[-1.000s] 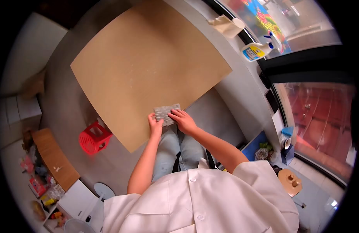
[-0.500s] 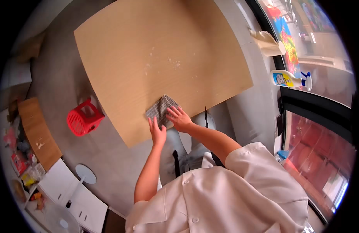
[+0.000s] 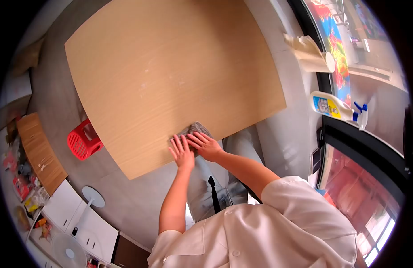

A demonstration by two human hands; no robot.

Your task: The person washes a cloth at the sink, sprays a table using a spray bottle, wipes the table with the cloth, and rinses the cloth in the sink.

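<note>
A grey patterned cloth (image 3: 198,128) lies bunched on the wooden tabletop (image 3: 126,120), close to the edge by my body. My left hand (image 3: 183,154) rests on the cloth's left side, fingers stretched out and spread. Beside it, my right hand (image 3: 207,145) lies flat over the cloth's near right part with its fingers extended. The cloth's underside and the part beneath my palms are hidden. Faint white smudges (image 3: 176,80) show on the wood beyond the cloth.
A red plastic stool (image 3: 81,139) stands left of the table. On the right ledge are a spray bottle (image 3: 334,106) with a blue trigger and a beige packet (image 3: 307,51). White cabinets (image 3: 92,232) and a standing fan (image 3: 69,253) are at lower left.
The cloth, flatter and folded before, is now bunched under my hands. My left hand has come onto the cloth, closer to my right. The white specks look fainter, and the view has shifted.
</note>
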